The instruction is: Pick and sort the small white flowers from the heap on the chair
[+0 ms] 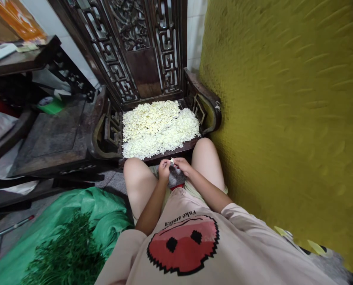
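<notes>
My left hand (pixel 164 169) and my right hand (pixel 182 165) meet between my knees, over a dark grey cloth (pixel 176 177) on my lap. Both are closed in a pinch on a small pale flower piece (pixel 172 160) held between the fingertips. Just in front of my knees, a dark carved wooden chair (pixel 204 105) carries a wide heap of small white flowers (pixel 158 126) covering its seat.
A yellow textured wall (pixel 283 118) stands close on the right. A green sheet (pixel 84 209) with a pile of green stems (pixel 66 257) lies at the lower left. A second dark wooden seat (pixel 54 138) and cluttered shelves sit to the left.
</notes>
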